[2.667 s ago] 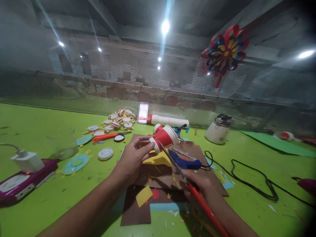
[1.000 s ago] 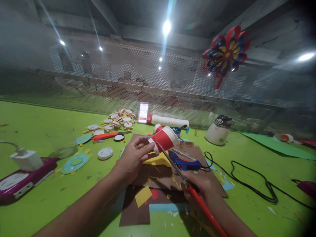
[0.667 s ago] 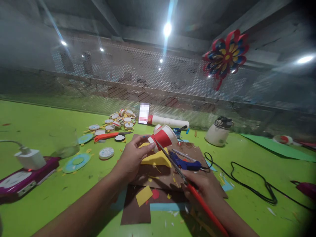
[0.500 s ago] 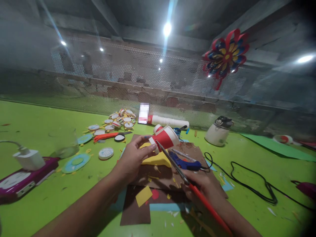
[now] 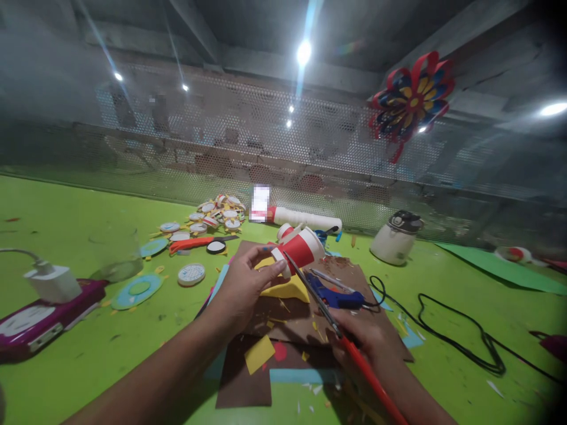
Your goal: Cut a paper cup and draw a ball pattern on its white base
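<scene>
A red-and-white paper cup (image 5: 305,248) lies tilted on its side in my left hand (image 5: 252,277), its mouth toward the right. My thumb and fingers pinch it near the base end. In my right hand (image 5: 361,336) is a pair of scissors (image 5: 325,310) with red handles. Their blade tips meet the cup's red side near my left thumb; whether they have cut into it I cannot tell. Beneath the cup, yellow paper (image 5: 286,289) rests on brown sheets (image 5: 283,319). A blue glue gun (image 5: 339,295) lies just right of the blades.
A purple power strip (image 5: 53,327) with a white plug stands at left, near a clear glass (image 5: 117,254). Small round crafts (image 5: 221,215) are piled behind. A lit phone (image 5: 260,202), a row of stacked cups (image 5: 308,218), a lidded jug (image 5: 396,239) and black cable (image 5: 469,330) are around.
The view has shifted slightly. Cup, hands and scissors keep nearly the same position relative to each other, with the blade tips still at the cup's side.
</scene>
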Tool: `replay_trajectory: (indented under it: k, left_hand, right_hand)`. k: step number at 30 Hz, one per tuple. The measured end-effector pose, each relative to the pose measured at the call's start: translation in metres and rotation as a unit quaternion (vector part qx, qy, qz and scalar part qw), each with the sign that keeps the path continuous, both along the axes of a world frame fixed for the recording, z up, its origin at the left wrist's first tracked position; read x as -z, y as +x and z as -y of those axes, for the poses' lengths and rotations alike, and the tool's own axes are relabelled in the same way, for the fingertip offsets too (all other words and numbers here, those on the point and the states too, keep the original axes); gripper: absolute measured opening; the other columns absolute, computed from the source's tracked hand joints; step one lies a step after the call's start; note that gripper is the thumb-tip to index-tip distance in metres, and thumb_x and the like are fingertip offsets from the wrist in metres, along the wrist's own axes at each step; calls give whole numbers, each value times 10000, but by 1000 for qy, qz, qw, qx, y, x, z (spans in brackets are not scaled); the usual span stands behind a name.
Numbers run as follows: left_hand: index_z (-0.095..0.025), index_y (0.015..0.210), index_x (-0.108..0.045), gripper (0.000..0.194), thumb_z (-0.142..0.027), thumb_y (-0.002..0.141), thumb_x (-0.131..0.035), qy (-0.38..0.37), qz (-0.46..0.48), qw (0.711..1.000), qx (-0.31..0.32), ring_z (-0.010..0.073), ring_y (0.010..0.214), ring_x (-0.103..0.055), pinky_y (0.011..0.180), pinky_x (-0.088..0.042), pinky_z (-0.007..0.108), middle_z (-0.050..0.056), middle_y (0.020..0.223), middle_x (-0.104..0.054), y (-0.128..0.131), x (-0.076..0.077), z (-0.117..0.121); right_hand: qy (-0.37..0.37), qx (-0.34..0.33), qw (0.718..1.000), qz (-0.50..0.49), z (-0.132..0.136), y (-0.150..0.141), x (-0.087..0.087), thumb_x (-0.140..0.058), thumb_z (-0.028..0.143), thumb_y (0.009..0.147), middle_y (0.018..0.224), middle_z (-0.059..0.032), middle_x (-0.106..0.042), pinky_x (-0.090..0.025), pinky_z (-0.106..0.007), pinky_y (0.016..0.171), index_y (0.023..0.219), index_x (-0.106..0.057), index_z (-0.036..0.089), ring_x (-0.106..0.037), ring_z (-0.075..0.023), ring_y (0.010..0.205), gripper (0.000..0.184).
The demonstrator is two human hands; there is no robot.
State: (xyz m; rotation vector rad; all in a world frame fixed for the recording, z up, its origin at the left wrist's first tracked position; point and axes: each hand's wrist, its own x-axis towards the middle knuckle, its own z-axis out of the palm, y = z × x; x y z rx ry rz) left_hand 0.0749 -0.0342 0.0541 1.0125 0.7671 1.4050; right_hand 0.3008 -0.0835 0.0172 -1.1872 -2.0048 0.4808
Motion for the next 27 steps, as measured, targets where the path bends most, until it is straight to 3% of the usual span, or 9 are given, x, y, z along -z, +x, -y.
replay_trajectory:
  k: [5, 19, 21, 27]
  left_hand:
    - [-130, 1021, -664, 539, -336, 584, -903, 13, -9, 1000, -24, 183, 780, -703, 764, -563, 324, 100, 1026, -737, 0, 1, -1]
    - [-132, 1087, -637, 528, -317, 647, -863, 0, -37, 998, -42, 177, 795, -714, 753, -549, 289, 95, 984, -760, 3, 1, 2]
    - [-137, 1082, -636, 534, -307, 633, -869, -5, -37, 998, -46, 179, 804, -715, 755, -547, 287, 98, 1010, -759, 3, 2, 1]
    - [-151, 1113, -631, 591, -322, 608, -887, -8, -39, 998, -43, 221, 863, -731, 768, -565, 316, 109, 1037, -762, 2, 2, 1]
  right_hand:
    - [-25, -26, 998, 51, -2, 0, 0, -540, 168, 776, 753, -36, -730, -549, -305, 667, 1175, -739, 195, -690, -239, 730, 446]
    - [16, 16, 998, 51, 1, -4, 4, -563, 145, 764, 739, -13, -733, -547, -273, 709, 1102, -756, 231, -694, -239, 808, 399]
    - [7, 7, 998, 55, 0, -3, 5, -560, 144, 769, 711, -11, -728, -549, -269, 704, 1123, -749, 223, -698, -238, 799, 409]
    - [-11, -43, 998, 36, 0, -7, -5, -542, 150, 778, 880, -42, -752, -558, -274, 694, 1176, -720, 194, -698, -229, 803, 438]
